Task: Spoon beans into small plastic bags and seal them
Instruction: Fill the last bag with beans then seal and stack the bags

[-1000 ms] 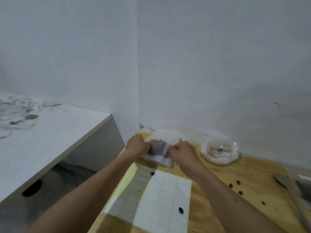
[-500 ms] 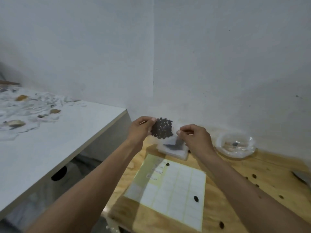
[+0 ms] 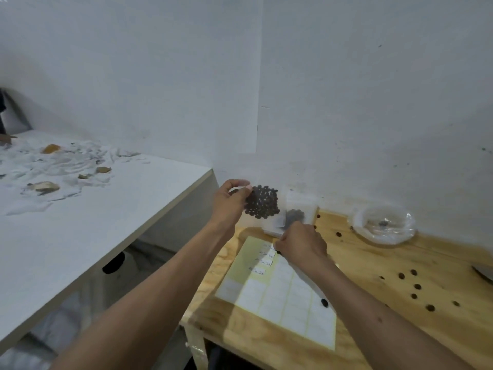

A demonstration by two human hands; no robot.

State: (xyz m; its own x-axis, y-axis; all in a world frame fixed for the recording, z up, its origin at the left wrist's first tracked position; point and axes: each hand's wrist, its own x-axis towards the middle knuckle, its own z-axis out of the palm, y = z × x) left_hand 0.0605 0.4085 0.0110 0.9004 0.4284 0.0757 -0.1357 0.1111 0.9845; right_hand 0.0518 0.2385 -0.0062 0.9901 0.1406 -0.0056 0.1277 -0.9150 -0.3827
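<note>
My left hand (image 3: 231,204) holds up a small clear bag packed with dark beans (image 3: 262,202), pinching its upper left edge above the wooden table's far left corner. My right hand (image 3: 302,243) is lower, with curled fingers pressed down on the top of a label sheet (image 3: 280,297), pinching at one of the handwritten labels. Behind it another bag of beans (image 3: 294,215) lies on a low white stack against the wall. A plastic-lined bowl (image 3: 360,227) with a few beans stands at the back right.
Loose beans (image 3: 416,286) lie scattered on the wooden table (image 3: 386,265), and one bean (image 3: 324,302) sits on the label sheet. A spoon's tip (image 3: 484,272) shows at the right edge. A white table (image 3: 88,225) with crumpled plastic stands to the left.
The bean bag was lifted off the white stack by both hands. My right hand then let go and dropped to the label sheet, while my left hand keeps the bag up.
</note>
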